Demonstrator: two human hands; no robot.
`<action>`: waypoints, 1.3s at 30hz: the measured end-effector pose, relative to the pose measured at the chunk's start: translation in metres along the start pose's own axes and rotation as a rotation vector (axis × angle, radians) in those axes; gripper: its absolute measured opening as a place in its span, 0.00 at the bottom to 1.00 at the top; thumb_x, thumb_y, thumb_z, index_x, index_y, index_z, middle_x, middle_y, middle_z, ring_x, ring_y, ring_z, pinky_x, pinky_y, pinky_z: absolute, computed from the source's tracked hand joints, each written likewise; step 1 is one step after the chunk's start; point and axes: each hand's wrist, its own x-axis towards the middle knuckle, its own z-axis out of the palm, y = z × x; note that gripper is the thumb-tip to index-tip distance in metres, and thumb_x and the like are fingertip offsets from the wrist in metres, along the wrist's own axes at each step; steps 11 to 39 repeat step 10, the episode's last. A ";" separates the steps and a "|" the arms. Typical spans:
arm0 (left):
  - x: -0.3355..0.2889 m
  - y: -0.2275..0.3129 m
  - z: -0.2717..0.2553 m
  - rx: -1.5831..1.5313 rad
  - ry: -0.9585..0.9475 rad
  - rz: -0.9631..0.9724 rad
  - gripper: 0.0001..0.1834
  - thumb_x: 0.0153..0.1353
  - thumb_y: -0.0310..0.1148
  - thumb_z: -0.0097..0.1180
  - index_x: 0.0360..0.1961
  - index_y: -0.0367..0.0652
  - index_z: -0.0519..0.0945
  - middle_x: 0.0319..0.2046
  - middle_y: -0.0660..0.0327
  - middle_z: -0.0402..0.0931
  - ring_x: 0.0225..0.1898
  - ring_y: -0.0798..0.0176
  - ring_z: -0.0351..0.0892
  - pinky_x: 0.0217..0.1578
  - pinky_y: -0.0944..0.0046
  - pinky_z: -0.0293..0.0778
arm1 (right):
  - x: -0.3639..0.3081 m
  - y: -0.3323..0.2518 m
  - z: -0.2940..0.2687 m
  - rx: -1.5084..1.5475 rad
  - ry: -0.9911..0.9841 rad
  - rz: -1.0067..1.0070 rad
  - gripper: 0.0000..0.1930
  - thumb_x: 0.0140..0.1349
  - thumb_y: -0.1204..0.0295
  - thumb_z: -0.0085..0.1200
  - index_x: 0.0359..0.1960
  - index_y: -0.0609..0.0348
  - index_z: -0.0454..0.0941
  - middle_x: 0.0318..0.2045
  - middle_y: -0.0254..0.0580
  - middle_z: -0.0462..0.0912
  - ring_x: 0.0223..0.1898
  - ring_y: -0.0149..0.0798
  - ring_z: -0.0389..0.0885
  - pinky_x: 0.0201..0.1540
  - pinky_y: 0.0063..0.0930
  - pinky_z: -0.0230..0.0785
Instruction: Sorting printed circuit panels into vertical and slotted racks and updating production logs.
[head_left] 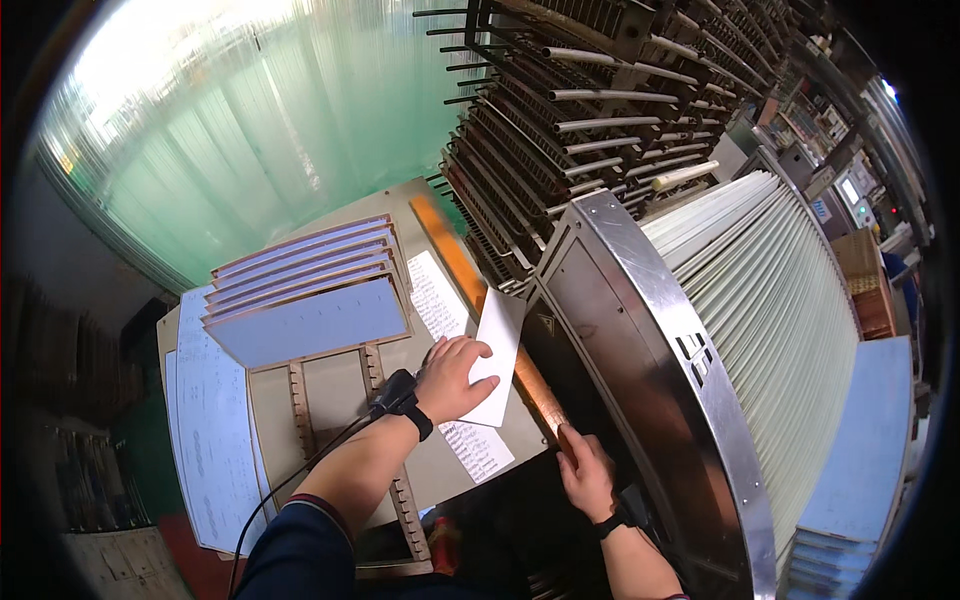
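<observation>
My left hand (455, 378) lies over a plain white sheet (500, 335), its thumb apart from the other fingers. Beneath that sheet, two parts of handwritten paper (478, 452) show on the beige tabletop (440, 480). An orange-brown strip (540, 390) runs along the table's right edge, partly covered by the white sheet. At the strip's near end, the fingers of my right hand (588, 475) are curled against it; their far side is hidden. Left of my left hand, several blue panels with brown edges (310, 322) stand tilted in a notched rack (300, 405).
Large pale blue sheets (205, 420) lie at the table's left. Close on the right stands a metal-framed machine (650, 270) with rows of pale slats (770, 300). Beyond the table are a rack of metal rods (600, 120) and a green translucent curtain (330, 110). A cable (300, 470) trails from my left wrist.
</observation>
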 end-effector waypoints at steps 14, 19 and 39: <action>0.029 -0.018 -0.005 -0.135 0.022 -0.025 0.19 0.57 0.36 0.63 0.47 0.46 0.72 0.45 0.55 0.74 0.55 0.49 0.72 0.66 0.44 0.56 | 0.000 0.008 0.004 0.052 -0.002 -0.008 0.25 0.57 0.79 0.60 0.58 0.52 0.74 0.39 0.50 0.78 0.39 0.53 0.81 0.41 0.37 0.74; 0.029 -0.018 -0.005 -0.135 0.022 -0.025 0.19 0.57 0.36 0.63 0.47 0.46 0.72 0.45 0.55 0.74 0.55 0.49 0.72 0.66 0.44 0.56 | 0.000 0.008 0.004 0.052 -0.002 -0.008 0.25 0.57 0.79 0.60 0.58 0.52 0.74 0.39 0.50 0.78 0.39 0.53 0.81 0.41 0.37 0.74; 0.029 -0.018 -0.005 -0.135 0.022 -0.025 0.19 0.57 0.36 0.63 0.47 0.46 0.72 0.45 0.55 0.74 0.55 0.49 0.72 0.66 0.44 0.56 | 0.000 0.008 0.004 0.052 -0.002 -0.008 0.25 0.57 0.79 0.60 0.58 0.52 0.74 0.39 0.50 0.78 0.39 0.53 0.81 0.41 0.37 0.74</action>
